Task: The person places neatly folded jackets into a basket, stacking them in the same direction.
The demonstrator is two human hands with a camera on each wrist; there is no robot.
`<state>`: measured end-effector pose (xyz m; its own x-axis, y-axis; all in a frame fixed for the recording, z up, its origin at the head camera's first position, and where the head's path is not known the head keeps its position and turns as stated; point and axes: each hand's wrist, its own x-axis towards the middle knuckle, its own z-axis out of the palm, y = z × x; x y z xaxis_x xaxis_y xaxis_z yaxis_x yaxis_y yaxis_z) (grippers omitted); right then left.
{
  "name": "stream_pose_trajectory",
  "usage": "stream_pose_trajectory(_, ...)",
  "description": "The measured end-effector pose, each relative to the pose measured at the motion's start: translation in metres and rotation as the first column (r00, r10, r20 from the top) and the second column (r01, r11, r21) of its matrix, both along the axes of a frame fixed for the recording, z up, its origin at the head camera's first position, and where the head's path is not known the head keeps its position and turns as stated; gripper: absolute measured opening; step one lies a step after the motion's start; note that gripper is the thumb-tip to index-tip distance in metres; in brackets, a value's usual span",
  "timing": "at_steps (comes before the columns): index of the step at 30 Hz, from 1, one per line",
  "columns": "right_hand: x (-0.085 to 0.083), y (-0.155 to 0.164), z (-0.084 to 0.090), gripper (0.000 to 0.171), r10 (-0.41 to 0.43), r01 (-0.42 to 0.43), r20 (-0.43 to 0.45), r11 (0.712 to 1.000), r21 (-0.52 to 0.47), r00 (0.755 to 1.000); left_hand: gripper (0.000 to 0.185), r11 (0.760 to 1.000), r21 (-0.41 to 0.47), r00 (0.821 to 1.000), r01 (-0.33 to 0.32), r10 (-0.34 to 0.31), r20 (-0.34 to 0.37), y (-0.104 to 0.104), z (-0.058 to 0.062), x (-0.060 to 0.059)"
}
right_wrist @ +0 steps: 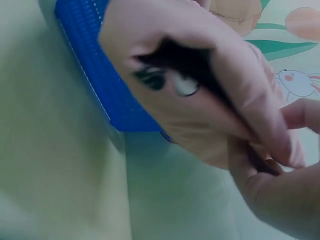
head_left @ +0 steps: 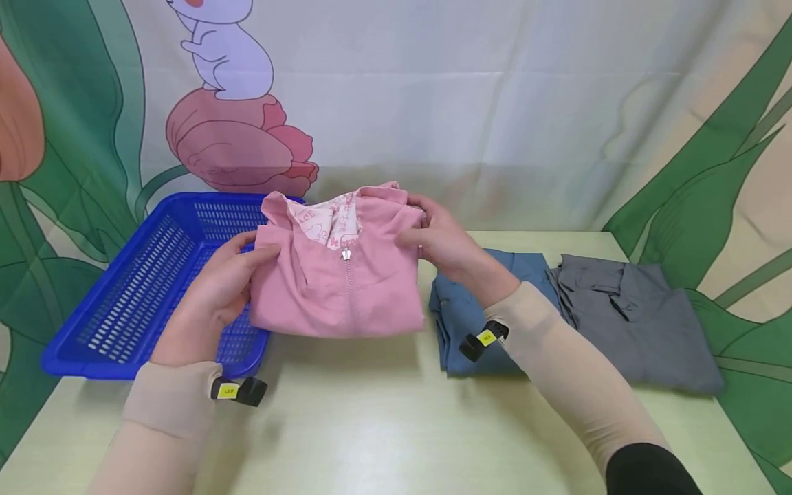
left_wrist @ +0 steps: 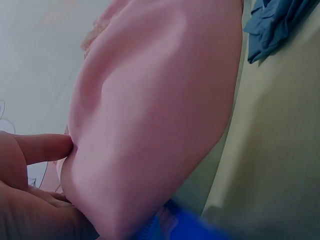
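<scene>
A folded pink zip-up jacket (head_left: 334,289) hangs above the table between my two hands, its zipper facing me and a white lining with pink print showing at the neck. On its left edge my left hand (head_left: 218,285) pinches the cloth, thumb in front. My right hand (head_left: 447,244) grips the upper right edge, thumb on the near face and fingers behind. The left wrist view has the smooth pink jacket (left_wrist: 150,110) filling its middle. From the right wrist, the jacket (right_wrist: 195,110) shows a dark gap between folds.
A blue perforated plastic basket (head_left: 133,309) stands at the left, partly behind my left hand and the jacket. To the right lie a folded blue garment (head_left: 458,330) and a folded grey garment (head_left: 643,330). A printed curtain (head_left: 433,103) hangs behind the table (head_left: 346,426).
</scene>
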<state>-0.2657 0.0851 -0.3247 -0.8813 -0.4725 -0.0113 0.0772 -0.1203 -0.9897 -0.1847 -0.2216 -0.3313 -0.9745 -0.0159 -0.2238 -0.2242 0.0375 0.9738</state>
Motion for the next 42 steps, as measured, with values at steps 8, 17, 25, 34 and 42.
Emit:
stream_pose_trajectory(8,0.0,-0.01,0.001,0.077,0.16,-0.145,0.072,0.974,-0.175,0.985,0.071,0.992,0.128,1.0,0.024,-0.025,0.004,-0.025,0.0,-0.001)
stream_pose_trajectory(17,0.003,-0.029,0.007,0.083,0.23,-0.209,0.09,0.958,-0.196,0.969,0.038,0.977,0.204,0.997,0.064,-0.069,0.016,-0.056,0.001,-0.004)
stream_pose_trajectory(25,0.008,-0.043,0.015,0.087,0.284,-0.262,0.079,0.94,-0.217,0.956,0.056,0.982,0.16,0.994,0.099,-0.103,0.019,-0.081,0.006,-0.006)
stream_pose_trajectory(34,0.014,-0.06,0.014,0.088,0.312,-0.285,0.083,0.929,-0.237,0.946,0.053,0.981,0.138,0.99,0.138,-0.136,-0.021,-0.107,0.005,-0.002)
stream_pose_trajectory(42,0.018,-0.079,0.004,0.09,0.312,-0.289,0.092,0.936,-0.202,0.946,0.064,0.987,0.024,0.986,0.161,-0.162,0.045,-0.126,0.006,-0.005)
